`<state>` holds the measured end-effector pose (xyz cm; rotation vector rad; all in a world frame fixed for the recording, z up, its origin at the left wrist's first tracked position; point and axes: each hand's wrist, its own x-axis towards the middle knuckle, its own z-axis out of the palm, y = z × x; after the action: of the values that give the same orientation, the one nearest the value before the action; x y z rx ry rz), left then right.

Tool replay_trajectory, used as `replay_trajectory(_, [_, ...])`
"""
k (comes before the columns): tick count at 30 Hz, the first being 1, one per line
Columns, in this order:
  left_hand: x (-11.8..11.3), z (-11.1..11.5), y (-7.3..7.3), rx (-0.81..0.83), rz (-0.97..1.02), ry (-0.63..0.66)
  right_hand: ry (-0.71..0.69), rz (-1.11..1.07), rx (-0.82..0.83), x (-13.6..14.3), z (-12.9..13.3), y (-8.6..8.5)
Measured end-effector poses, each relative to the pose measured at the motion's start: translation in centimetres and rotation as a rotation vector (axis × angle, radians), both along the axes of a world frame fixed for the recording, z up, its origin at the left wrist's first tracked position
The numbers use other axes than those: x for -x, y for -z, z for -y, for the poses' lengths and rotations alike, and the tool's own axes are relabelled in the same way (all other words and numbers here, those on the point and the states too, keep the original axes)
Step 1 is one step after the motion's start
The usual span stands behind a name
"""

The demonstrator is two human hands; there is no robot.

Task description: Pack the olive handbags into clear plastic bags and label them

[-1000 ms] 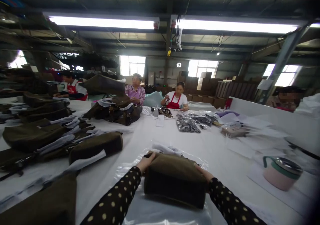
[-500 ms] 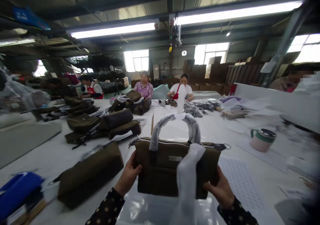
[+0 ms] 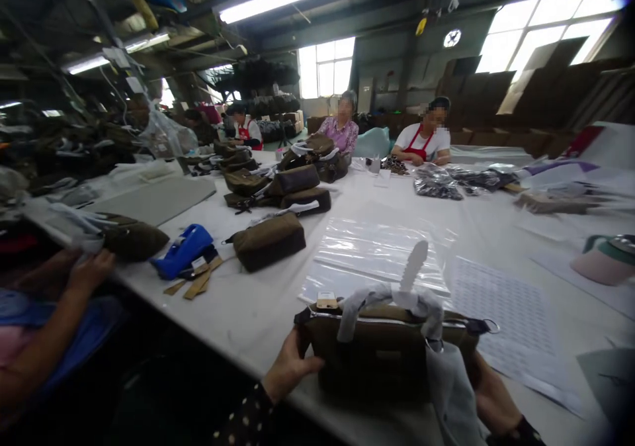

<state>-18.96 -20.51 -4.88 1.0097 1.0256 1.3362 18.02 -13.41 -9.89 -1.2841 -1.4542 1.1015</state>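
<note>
A dark olive handbag [image 3: 367, 360] is held upright by its two ends, close to my body at the table's near edge. My left hand [image 3: 292, 365] grips its left end, with the thumb on the front face. At the right end my right hand [image 3: 491, 393] has hold of it, its fingers partly hidden by the bag. White wrapping covers the arched handles [image 3: 391, 295], and a wrapped strap [image 3: 449, 386] hangs down the front. A silver zipper runs along the top. Behind the bag's left top edge a small tan tag [image 3: 327, 300] shows.
Clear plastic bags [image 3: 367, 254] lie flat beyond the handbag, with a printed sheet [image 3: 506, 320] to their right. Leftward are a blue tape dispenser [image 3: 186, 251], another olive bag [image 3: 270, 241] and a bag pile [image 3: 292, 181]. A pink-green mug [image 3: 605, 261] stands right. Co-workers sit around; one's hands [image 3: 92, 267] touch a bag at left.
My view has turned left and down. The handbag has come lower and nearer to me, both hands still on its ends. The clear plastic bags beyond it now show more fully.
</note>
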Motion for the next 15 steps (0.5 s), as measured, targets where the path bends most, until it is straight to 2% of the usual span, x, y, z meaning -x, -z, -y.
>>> replay_trajectory(2, [2.1, 1.0, 0.6, 0.063, -0.052, 0.072, -0.082, -0.015, 0.055, -1.5, 0.7, 0.7])
replay_trajectory(4, [4.4, 1.0, 0.1, 0.11, -0.177, -0.005, -0.132, -0.034, 0.088, -2.5, 0.9, 0.7])
replay_trajectory(6, [6.2, -0.4, -1.5, 0.028, -0.39, -0.189, -0.123, -0.06, 0.083, -2.6, 0.9, 0.4])
replay_trajectory(7, [6.6, -1.4, -2.5, -0.066, -0.516, -0.241, -0.106, -0.072, 0.076, -2.4, 0.8, 0.2])
replay_trajectory(8, [6.7, -2.6, -3.6, -0.177, -0.644, -0.225, -0.09, -0.076, 0.075, -1.9, 0.8, -0.1])
replay_trajectory(9, [6.4, -4.0, -4.6, -0.289, -0.761, -0.141, -0.079, -0.074, 0.08, -1.4, 0.7, -0.3])
replay_trajectory(11, [5.4, -6.7, -6.1, -0.488, -0.928, 0.126, -0.073, -0.049, 0.093, -0.5, 0.5, -0.6])
replay_trajectory(13, [4.4, -8.9, -7.0, -0.634, -1.012, 0.359, -0.078, -0.026, 0.085, -0.2, 0.5, -0.8])
replay_trajectory(15, [4.0, -10.2, -7.5, -0.721, -1.055, 0.438, -0.029, -0.013, 0.034, -1.2, 0.7, -1.0])
